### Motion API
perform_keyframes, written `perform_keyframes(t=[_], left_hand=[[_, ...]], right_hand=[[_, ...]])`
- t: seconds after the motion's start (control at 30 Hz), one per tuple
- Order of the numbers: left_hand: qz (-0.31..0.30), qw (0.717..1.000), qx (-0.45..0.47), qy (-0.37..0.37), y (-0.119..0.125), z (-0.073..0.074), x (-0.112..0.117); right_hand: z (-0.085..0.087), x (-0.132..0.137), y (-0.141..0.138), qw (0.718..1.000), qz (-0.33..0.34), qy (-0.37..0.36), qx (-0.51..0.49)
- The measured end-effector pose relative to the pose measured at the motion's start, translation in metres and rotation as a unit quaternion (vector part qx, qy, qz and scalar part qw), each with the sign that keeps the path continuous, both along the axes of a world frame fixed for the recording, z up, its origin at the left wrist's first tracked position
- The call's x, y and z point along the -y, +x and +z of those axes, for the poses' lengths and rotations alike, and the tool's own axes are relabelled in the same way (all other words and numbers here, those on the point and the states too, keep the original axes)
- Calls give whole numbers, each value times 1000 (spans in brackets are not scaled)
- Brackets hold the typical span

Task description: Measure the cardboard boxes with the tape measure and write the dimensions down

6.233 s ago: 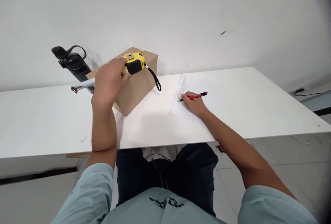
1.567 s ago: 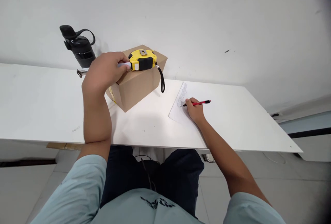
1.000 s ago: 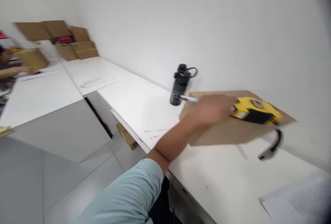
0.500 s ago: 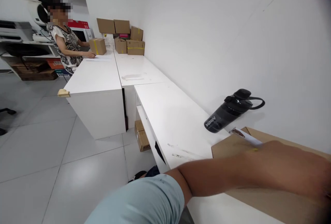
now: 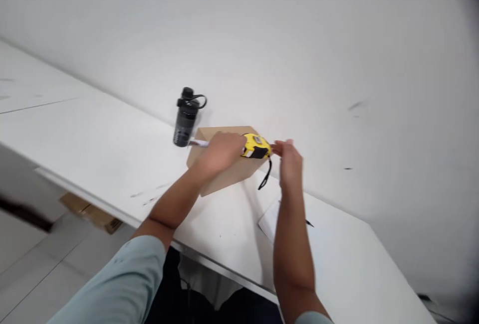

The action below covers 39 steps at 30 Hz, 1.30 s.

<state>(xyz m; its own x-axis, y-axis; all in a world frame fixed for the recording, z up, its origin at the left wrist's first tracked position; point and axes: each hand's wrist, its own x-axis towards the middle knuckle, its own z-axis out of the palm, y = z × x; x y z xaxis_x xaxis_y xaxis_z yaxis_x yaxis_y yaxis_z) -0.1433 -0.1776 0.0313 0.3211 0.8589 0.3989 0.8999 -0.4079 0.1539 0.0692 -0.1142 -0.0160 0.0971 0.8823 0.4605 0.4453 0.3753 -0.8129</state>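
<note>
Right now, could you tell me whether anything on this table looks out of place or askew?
Only small things: the cardboard box sits at an angle to the table edge, and the tape measure blade juts past it towards the upright bottle. Nothing spilled.

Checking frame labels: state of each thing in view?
tape measure: on the box, extended leftward.
box: shut, on the table.
bottle: upright, cap on.
left hand: closed on the tape measure.
right hand: open, fingers by the tape measure.
paper: flat on the table.
pen: lying on the paper, mostly hidden.
</note>
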Motion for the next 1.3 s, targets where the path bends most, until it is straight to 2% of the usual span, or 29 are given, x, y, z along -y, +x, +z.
perform_keyframes(t=[0.07, 0.13, 0.3, 0.5, 0.73, 0.83, 1.03, 1.1, 1.2, 1.3], left_hand=[[-13, 999, -33, 4, 9, 3, 1], [-23, 998, -60, 18, 18, 5, 7], [-40, 994, -95, 37, 34, 6, 13], [-39, 993, -113, 24, 40, 7, 7], [-43, 987, -82, 133, 32, -12, -11], [-41, 987, -84, 134, 32, -13, -14], [-38, 987, -90, 126, 34, -11, -16], [-34, 986, -92, 134, 34, -10, -16], [-21, 985, -76, 155, 34, -6, -13], [-14, 983, -35, 181, 32, 3, -6]], right_hand=[[9, 8, 7, 997, -41, -44, -50], [11, 10, -1, 995, -50, -59, -64], [2, 3, -15, 993, -82, -65, -51], [-14, -4, -3, 999, -27, -24, -34], [-35, -15, 10, 997, -13, 81, 13], [-32, -15, 12, 996, -1, 87, -10], [-18, -7, 4, 998, -13, 48, -46], [-17, -7, 0, 996, -2, 73, -54], [-15, -4, -6, 982, 2, 175, -69], [-5, 10, -12, 963, -19, 258, -72]])
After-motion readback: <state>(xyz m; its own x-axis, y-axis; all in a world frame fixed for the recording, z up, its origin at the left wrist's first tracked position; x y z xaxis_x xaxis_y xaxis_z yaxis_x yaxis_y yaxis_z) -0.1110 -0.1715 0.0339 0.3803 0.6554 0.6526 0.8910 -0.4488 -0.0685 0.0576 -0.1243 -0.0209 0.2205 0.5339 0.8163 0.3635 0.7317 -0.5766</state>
